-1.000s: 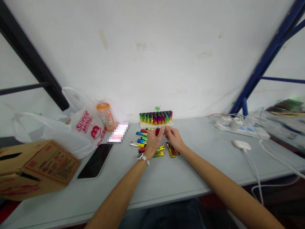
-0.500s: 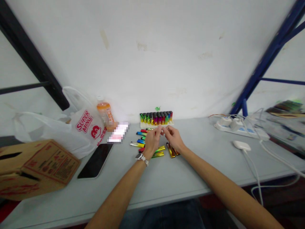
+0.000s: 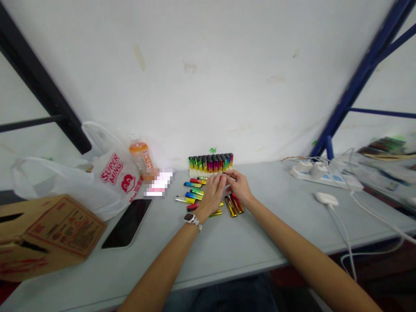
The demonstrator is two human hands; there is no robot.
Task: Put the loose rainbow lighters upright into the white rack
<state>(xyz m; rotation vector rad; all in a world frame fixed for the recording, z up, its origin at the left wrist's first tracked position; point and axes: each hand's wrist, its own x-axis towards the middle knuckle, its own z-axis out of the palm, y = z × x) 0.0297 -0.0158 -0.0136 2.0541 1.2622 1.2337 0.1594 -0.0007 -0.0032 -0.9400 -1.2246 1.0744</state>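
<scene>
the left hand (image 3: 212,195) had rolled over within the last half second: where its thumb and fingertips had stood up in a pinch, its fingers now lay stretched forward, back of the hand uppermost, covering most of whatever was between them. the right hand (image 3: 239,185) held its place, thumb and fingertips curled in until they met the left fingertips, or nearly so. a speck of red and something dark showed at that meeting point, too small to name; whether either set of fingers was closed on a disposable lighter could not be told. the shift looked like a change of grip, with the handling not finished.

just beyond the fingers, metallic lighters (image 3: 211,164) with black tops stood upright in close rows on a pale rack (image 3: 194,173), and those rows looked the same as a moment earlier. to the left of the left fingers, and partly under that hand, loose lighters (image 3: 191,184) lay flat on the table (image 3: 260,242) in blue, green, red and yellow. nearer the body than the right fingers, two red-and-gold lighters (image 3: 234,205) lay side by side, less hidden by that hand than a second before.
</scene>
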